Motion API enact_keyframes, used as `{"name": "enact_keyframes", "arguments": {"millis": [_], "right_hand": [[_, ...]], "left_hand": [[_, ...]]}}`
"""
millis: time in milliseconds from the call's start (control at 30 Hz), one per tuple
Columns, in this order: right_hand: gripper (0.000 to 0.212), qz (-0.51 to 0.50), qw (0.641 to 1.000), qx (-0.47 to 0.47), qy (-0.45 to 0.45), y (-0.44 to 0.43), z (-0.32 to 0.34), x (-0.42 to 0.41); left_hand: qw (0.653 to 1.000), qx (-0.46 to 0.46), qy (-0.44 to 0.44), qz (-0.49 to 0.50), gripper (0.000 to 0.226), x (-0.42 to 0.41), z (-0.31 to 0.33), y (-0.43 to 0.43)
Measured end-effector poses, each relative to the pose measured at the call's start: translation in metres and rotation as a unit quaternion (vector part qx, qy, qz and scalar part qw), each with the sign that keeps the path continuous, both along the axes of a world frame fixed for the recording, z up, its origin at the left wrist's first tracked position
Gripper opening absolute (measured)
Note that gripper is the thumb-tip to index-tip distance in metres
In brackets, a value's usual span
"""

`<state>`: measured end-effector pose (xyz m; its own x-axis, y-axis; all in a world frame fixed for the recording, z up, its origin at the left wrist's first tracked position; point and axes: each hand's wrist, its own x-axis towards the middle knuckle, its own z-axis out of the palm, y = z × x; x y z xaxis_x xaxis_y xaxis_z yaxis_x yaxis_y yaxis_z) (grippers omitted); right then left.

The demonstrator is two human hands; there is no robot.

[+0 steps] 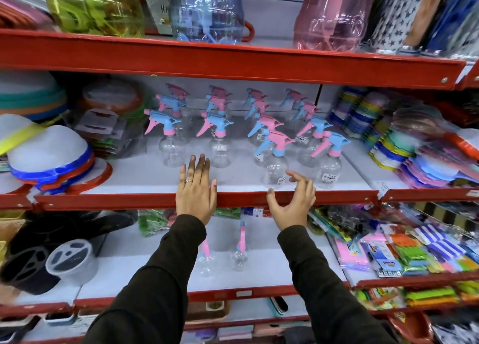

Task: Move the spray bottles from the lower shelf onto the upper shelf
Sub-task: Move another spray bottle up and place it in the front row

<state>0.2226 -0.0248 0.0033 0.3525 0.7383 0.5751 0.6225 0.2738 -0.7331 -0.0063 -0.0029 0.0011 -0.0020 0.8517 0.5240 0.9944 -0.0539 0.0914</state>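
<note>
Several clear spray bottles with pink and blue trigger heads stand in rows on the upper shelf [145, 177]. The nearest one [276, 159] has a pink head and stands just left of my right hand [293, 201], which is open with curled fingers at the shelf's red front lip, touching nothing. My left hand [195, 190] lies flat with fingers apart over the same lip, in front of a bottle with a blue head [220, 141]. On the lower shelf [129, 273], two spray bottles remain, one [206, 259] partly hidden by my left sleeve, the other [239, 250] between my arms.
Stacked plastic lids and bowls [49, 159] crowd the upper shelf's left end, coloured plates [404, 141] its right. Black and grey cups [46, 263] sit at the lower left, packaged goods [404, 253] at the lower right. Large tinted jars [207, 9] stand on the top shelf.
</note>
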Motion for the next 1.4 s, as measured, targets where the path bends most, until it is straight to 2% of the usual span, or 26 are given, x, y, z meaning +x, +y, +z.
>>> {"name": "enact_keyframes", "arguments": {"millis": [200, 333, 500, 600, 733, 933, 1200, 1400], "right_hand": [[0.026, 0.054, 0.995, -0.050, 0.068, -0.037, -0.076, -0.024], [0.039, 0.056, 0.970, -0.201, 0.124, -0.045, -0.135, -0.046], [0.080, 0.067, 0.899, -0.421, 0.095, -0.027, -0.175, -0.064], [0.086, 0.050, 0.882, -0.460, 0.086, -0.013, -0.187, -0.069], [0.075, 0.033, 0.872, -0.479, 0.093, -0.003, -0.194, -0.076], [0.070, -0.005, 0.891, -0.447, 0.082, -0.014, -0.196, -0.086], [0.065, 0.035, 0.949, -0.302, 0.088, -0.066, -0.170, -0.089], [0.055, 0.084, 0.981, -0.170, 0.047, -0.082, -0.121, -0.090]], "left_hand": [[0.998, 0.010, -0.032, 0.050, 0.064, -0.060, -0.002, -0.013], [0.999, 0.010, -0.016, 0.038, 0.062, -0.086, -0.002, -0.013], [0.999, 0.020, -0.009, 0.030, 0.061, -0.089, -0.006, -0.006], [0.999, 0.034, -0.008, 0.029, 0.061, -0.091, -0.009, -0.003], [0.998, 0.042, -0.001, 0.037, 0.061, -0.091, -0.013, 0.000], [0.998, 0.051, 0.008, 0.040, 0.059, -0.092, -0.014, 0.001], [0.999, 0.028, -0.010, 0.035, 0.059, -0.090, -0.010, -0.005], [0.999, 0.018, -0.023, 0.029, 0.059, -0.089, -0.007, -0.009]]}}
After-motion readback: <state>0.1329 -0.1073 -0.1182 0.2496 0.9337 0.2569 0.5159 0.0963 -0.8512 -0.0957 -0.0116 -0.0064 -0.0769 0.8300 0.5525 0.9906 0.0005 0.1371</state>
